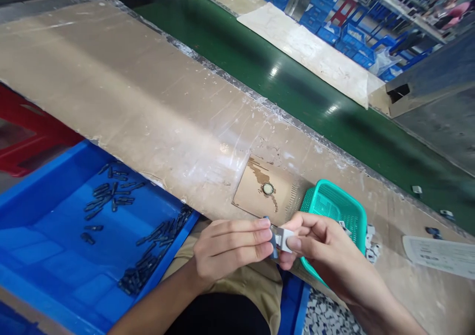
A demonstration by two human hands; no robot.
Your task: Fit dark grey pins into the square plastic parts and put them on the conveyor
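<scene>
My left hand (226,248) and my right hand (319,246) meet over my lap at the bench's near edge. Both pinch one small part (279,238) between fingertips. The part has a dark blue piece on the left side and a white-grey piece on the right. The left fingers hold the dark end, the right thumb and fingers hold the white end. A teal mesh basket (339,204) with small white pieces sits just behind the right hand. A blue bin (48,256) with several small dark parts (111,191) lies to the left.
A worn brown bench top (148,102) runs across, with a small round ring-shaped object (267,189) on a taped patch. Beyond it lies a green conveyor belt (297,92). A printed sheet (438,256) lies at right. White pieces (326,317) fill a bin below. Blue crates (334,18) stand far back.
</scene>
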